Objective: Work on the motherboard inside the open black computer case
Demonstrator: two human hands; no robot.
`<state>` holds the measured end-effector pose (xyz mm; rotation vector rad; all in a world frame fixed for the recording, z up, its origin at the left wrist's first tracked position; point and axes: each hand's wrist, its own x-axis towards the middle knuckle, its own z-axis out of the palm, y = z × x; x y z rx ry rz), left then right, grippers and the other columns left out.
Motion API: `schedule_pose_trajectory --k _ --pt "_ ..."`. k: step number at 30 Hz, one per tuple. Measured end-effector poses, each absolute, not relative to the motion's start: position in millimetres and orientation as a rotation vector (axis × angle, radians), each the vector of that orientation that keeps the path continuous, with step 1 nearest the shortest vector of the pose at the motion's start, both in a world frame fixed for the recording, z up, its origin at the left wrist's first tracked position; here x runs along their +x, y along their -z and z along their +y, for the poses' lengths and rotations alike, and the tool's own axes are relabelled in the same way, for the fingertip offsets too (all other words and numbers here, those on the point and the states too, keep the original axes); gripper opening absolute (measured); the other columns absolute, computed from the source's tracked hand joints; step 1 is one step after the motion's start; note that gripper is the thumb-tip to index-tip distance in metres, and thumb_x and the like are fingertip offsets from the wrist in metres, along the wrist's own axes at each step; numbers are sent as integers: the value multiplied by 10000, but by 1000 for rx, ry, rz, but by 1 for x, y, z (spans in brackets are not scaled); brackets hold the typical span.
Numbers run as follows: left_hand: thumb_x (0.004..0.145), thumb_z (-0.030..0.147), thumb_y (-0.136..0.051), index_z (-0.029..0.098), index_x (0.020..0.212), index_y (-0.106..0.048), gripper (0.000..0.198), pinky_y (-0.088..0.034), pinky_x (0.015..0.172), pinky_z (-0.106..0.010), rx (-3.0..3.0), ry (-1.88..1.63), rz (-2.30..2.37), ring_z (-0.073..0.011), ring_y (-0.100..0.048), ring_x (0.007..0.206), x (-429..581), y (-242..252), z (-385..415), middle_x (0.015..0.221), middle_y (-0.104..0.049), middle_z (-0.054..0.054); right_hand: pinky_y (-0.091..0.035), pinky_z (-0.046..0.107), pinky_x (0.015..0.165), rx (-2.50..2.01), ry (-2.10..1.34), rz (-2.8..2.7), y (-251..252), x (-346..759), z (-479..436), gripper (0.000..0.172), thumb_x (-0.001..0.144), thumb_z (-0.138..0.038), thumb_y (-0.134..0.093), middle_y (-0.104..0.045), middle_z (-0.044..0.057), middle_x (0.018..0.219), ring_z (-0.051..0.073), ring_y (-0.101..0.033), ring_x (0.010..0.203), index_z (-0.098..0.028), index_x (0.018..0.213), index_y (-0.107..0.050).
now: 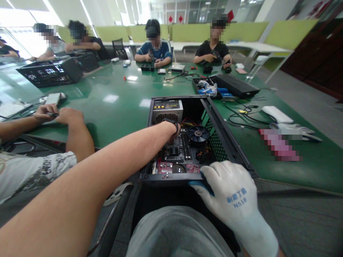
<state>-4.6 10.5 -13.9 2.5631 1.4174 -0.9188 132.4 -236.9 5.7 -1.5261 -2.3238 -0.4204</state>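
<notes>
An open black computer case [227,142] lies on the green table [120,107] in front of me, its near end hanging over my lap. Inside are a motherboard [174,151], a round black cooler fan [197,134] and a grey power supply [167,110]. My bare left arm, with a black band at the wrist, reaches into the case. My left hand [172,137] is over the motherboard with its fingers hidden. My right hand [230,194], in a white glove, curls its fingers over the case's near rim, and something dark blue shows under the fingertips.
A person's bare arms [61,117] rest on the table at my left. Several people sit working at the far side. Another open case [50,71] lies far left and a black case [230,85] behind mine. Black cables [241,114], a white box [277,114] and gloves [294,128] lie to the right.
</notes>
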Motion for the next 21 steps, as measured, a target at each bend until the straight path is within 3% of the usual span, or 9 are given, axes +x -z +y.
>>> schedule_pose_trajectory --k 10,16,21 --pt "558 437 -830 102 845 -790 443 -494 924 -439 2458 850 1462 -365 -659 955 -6 -2 -1 858 -743 -159 -205 339 671 -1513 427 -2322 -4 133 -235 341 862 -557 -577 -553 39 734 207 -421 723 -219 830 -595" --pt "561 439 -805 165 897 -798 434 -515 898 -370 2532 911 1432 -308 -677 929 -7 -6 -2 901 -755 -113 -207 338 675 -1528 404 -2332 -5 133 -237 369 855 -589 -579 -557 33 736 209 -439 733 -221 852 -602" --pt "532 434 -817 176 859 -793 417 -522 875 -372 2459 702 1500 -316 -683 923 -11 -11 -4 832 -755 -109 -214 342 686 -1568 384 -2330 -9 130 -240 381 848 -593 -593 -571 39 772 216 -457 754 -217 902 -615"
